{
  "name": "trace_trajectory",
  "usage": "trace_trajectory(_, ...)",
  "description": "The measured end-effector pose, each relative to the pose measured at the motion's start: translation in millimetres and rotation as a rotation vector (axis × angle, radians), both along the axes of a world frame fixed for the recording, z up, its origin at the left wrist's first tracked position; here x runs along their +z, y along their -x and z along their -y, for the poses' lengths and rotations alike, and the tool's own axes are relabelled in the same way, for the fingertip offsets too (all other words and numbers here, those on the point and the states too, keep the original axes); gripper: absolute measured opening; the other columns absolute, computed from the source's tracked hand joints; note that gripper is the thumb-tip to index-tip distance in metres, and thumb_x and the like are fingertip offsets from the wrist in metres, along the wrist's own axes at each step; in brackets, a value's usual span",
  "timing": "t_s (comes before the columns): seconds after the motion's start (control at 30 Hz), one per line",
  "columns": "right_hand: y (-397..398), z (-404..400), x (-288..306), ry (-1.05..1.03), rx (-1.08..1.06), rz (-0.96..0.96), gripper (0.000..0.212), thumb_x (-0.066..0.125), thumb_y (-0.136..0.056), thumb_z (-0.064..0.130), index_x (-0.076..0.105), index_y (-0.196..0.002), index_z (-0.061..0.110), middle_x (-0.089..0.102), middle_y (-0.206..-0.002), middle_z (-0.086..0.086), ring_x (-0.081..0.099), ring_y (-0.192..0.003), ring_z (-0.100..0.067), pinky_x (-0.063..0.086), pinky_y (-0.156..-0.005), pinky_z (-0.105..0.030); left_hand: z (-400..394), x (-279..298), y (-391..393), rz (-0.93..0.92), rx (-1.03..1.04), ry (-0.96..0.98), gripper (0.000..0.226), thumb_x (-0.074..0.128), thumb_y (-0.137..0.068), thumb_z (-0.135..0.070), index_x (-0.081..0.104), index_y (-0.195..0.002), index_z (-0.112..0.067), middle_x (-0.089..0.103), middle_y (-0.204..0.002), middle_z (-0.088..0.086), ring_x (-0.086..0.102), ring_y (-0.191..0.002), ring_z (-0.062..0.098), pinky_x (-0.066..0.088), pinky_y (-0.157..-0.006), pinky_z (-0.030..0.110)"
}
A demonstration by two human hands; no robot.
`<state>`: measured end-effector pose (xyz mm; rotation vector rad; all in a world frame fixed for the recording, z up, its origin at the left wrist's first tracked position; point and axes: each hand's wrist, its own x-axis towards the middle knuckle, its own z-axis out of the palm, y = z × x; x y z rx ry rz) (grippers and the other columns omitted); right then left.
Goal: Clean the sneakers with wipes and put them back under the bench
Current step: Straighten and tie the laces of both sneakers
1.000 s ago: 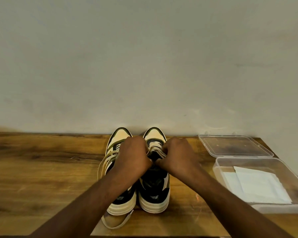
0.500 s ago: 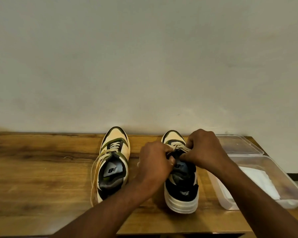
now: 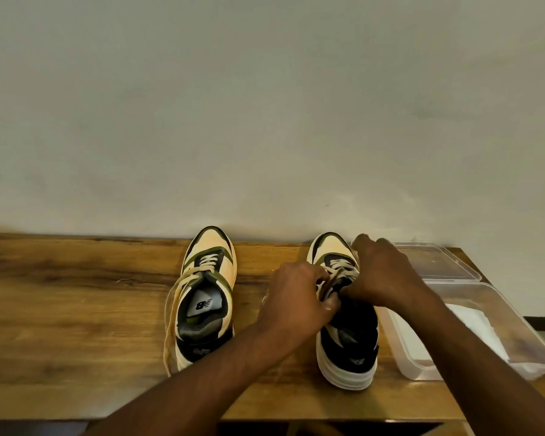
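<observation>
While gripping the right sneaker at its laces, both hands close together over the tongue: left hand curled, pinching laces on the near-left side; right hand curled over the laces from the right, covering part of the upper. Standing upright on the wooden bench, toe toward the wall, heel toward the camera. Well apart to the left, the left sneaker, also upright, toe to the wall, its loose laces trailing down the near-left side. Just beside the right sneaker, on the right, a clear plastic box with white wipes inside, partly hidden behind the right forearm; behind it, its open lid lying flat by the wall.
</observation>
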<state>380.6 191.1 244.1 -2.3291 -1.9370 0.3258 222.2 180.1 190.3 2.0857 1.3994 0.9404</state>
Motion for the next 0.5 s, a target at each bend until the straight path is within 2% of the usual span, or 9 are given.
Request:
trace_trajectory(0.1, 6.4, -7.3, 7.9, 0.049, 0.078, -0.014, 0.107, 0.093, -0.061, 0.042, 0.032, -0.147, 0.023, 0.040, -0.138, -0.014, 0.044, -0.131, -0.037, 0.049, -0.099, -0.041, -3.4, 11.2, 17.2, 0.071, 0.038, 0.002, 0.031, 0.086, -0.076, -0.035, 0.083, -0.105, -0.023, 0.078, -0.088, -0.010, 0.070, -0.074, 0.004, 0.062, -0.072, 0.027)
trace_trajectory(0.17, 16.2, -11.1, 10.7, 0.069, 0.149, -0.052, 0.112, 0.091, -0.062, 0.041, 0.028, -0.154, 0.027, 0.036, -0.143, -0.012, 0.037, -0.136, -0.035, 0.047, -0.102, -0.043, -7.7, 22.0, 34.2, 0.104, 0.093, -0.005, 0.026, 0.087, -0.076, -0.036, 0.083, -0.098, -0.024, 0.076, -0.084, -0.013, 0.070, -0.073, 0.002, 0.060, -0.070, 0.024)
trace_trajectory(0.23, 32.0, -12.1, 10.4, 0.045, 0.185, -0.145, 0.108, 0.091, -0.063, 0.042, 0.032, -0.153, 0.033, 0.038, -0.144, -0.007, 0.040, -0.134, -0.030, 0.049, -0.102, -0.042, -13.8, 33.3, 56.2, 0.112, 0.164, -0.005, 0.028, 0.088, -0.075, -0.036, 0.082, -0.100, -0.024, 0.077, -0.087, -0.013, 0.070, -0.074, 0.001, 0.061, -0.072, 0.024)
trace_trajectory(0.33, 63.1, -13.2, 3.3, -0.175, 0.199, -0.297, 0.080, 0.089, -0.067, 0.045, 0.053, -0.138, 0.034, 0.054, -0.134, 0.000, 0.058, -0.114, -0.018, 0.052, -0.090, -0.034, -22.6, 48.5, 95.7, 0.082, 0.313, -0.024, 0.021, 0.087, -0.072, -0.032, 0.080, -0.092, -0.027, 0.074, -0.078, -0.014, 0.069, -0.071, -0.001, 0.058, -0.069, 0.021)
trace_trajectory(0.4, 82.9, -13.1, -3.5, -0.277, 0.216, -0.394, 0.063, 0.088, -0.071, 0.045, 0.064, -0.127, 0.030, 0.067, -0.121, 0.004, 0.065, -0.097, -0.010, 0.056, -0.081, -0.030, -26.5, 55.2, 118.8, -0.010, 0.410, 0.003, 0.018, 0.087, -0.071, -0.034, 0.076, -0.084, -0.029, 0.072, -0.074, -0.014, 0.068, -0.072, 0.000, 0.054, -0.068, 0.022)
trace_trajectory(0.5, 113.0, -11.3, -16.2, -0.293, 0.267, -0.462, 0.059, 0.088, -0.072, 0.053, 0.071, -0.121, 0.024, 0.074, -0.109, 0.007, 0.069, -0.084, -0.006, 0.063, -0.079, -0.032, -30.3, 55.7, 150.5, -0.269, 0.499, 0.133, 0.035, 0.088, -0.067, -0.051, 0.071, -0.089, -0.030, 0.072, -0.088, -0.013, 0.069, -0.084, 0.011, 0.053, -0.070, 0.029)
